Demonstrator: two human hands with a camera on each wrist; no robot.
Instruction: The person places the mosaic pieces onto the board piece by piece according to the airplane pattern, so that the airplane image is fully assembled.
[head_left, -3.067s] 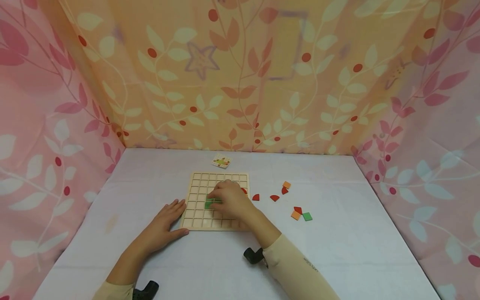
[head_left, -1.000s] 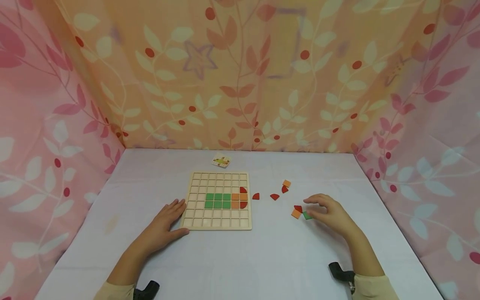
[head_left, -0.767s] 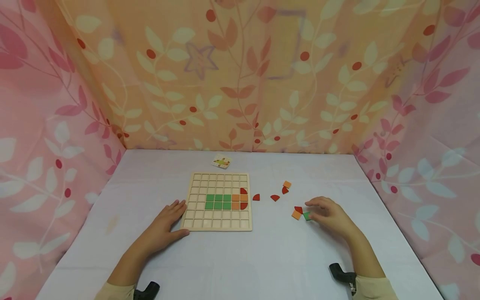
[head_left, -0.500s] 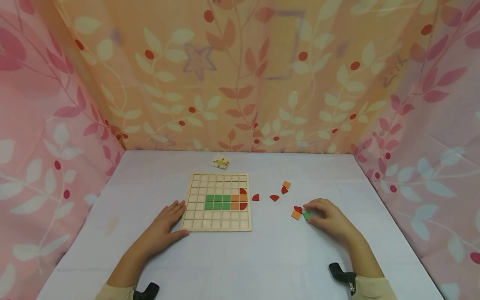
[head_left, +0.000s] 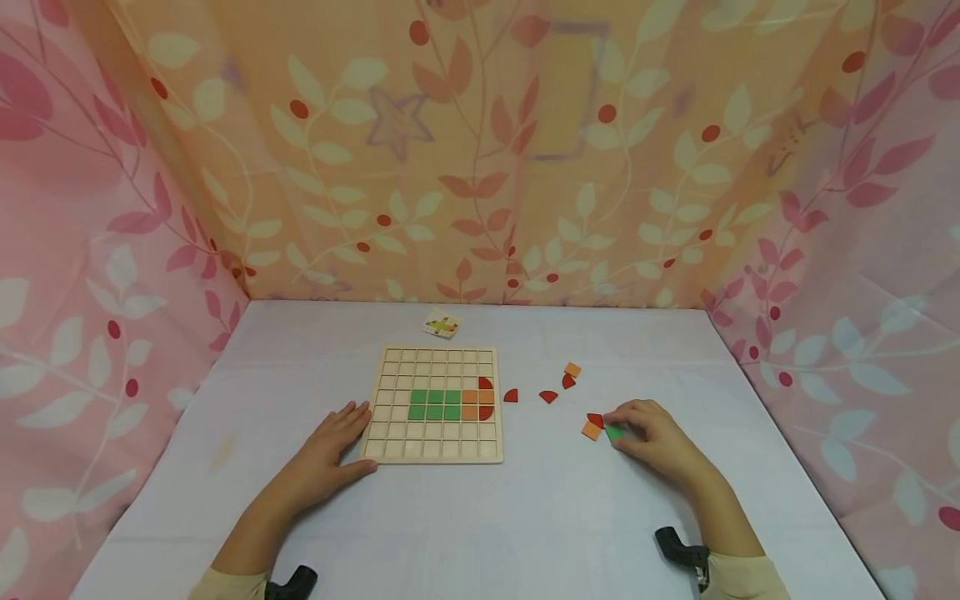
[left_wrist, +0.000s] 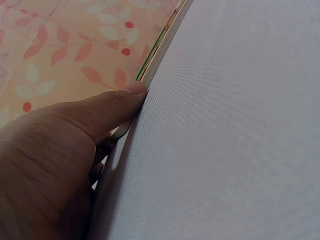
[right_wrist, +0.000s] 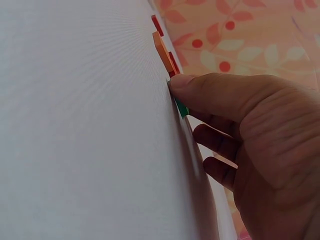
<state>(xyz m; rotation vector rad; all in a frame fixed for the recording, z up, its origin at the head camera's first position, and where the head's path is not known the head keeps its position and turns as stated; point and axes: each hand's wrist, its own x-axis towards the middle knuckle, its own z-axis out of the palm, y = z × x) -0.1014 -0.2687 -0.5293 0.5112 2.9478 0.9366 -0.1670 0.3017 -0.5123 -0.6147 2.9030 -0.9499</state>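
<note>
A wooden grid board (head_left: 438, 451) lies on the table, with a block of green square tiles (head_left: 434, 405), orange squares (head_left: 470, 405) and two red quarter-round tiles (head_left: 486, 383) set in its cells. My left hand (head_left: 322, 454) rests at the board's left edge, fingers outstretched; its thumb touches the near corner. To the right of the board, my right hand (head_left: 663, 442) pinches a loose green square tile (head_left: 613, 432) between thumb and fingers, low over the table. Beside that tile lie a red tile (head_left: 595, 419) and an orange square (head_left: 591, 430).
Between board and right hand lie more loose red tiles (head_left: 548, 397), one of them (head_left: 511, 396) close to the board's right edge. Another orange square (head_left: 573, 369) lies farther back, touching a red piece. A small picture card (head_left: 442, 323) lies behind the board. Patterned curtains enclose the table.
My right hand has left the board and moved right to the loose tiles, its thumb and fingers closing on the green one. Green tiles on the board came into view. The left hand stayed put.
</note>
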